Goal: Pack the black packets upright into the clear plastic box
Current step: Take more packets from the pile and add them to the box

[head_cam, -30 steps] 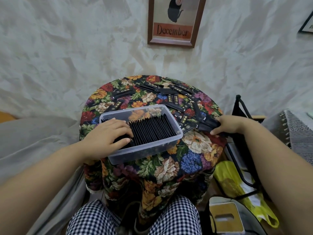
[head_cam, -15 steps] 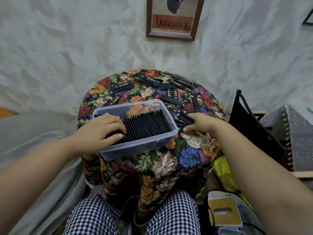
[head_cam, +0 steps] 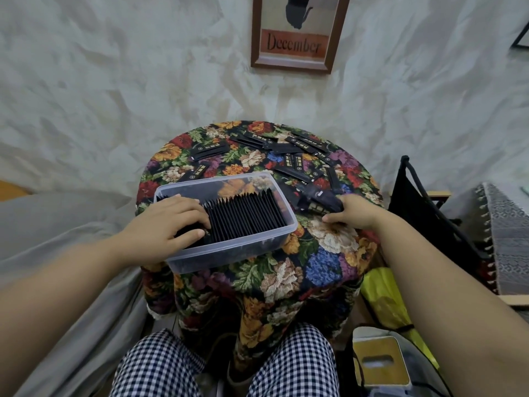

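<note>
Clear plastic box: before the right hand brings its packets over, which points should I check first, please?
1. Grip of right hand on packet bundle: ok.
2. Steadying left hand rests on packed row: ok.
3. The packed row stands upright: ok.
4. Free room in clear plastic box, along its far side: ok.
5. Edges of the packet bundle aligned for insertion: cannot tell.
6. No loose packets on the table: not ok, many lie there.

A December print (head_cam: 294, 44) hung behind the floral-clothed counter (head_cam: 329, 247); a black bag (head_cam: 412, 202) right of it, a yellow bag (head_cam: 383, 299) lower right, grey fabric (head_cam: 57, 224) left.
</note>
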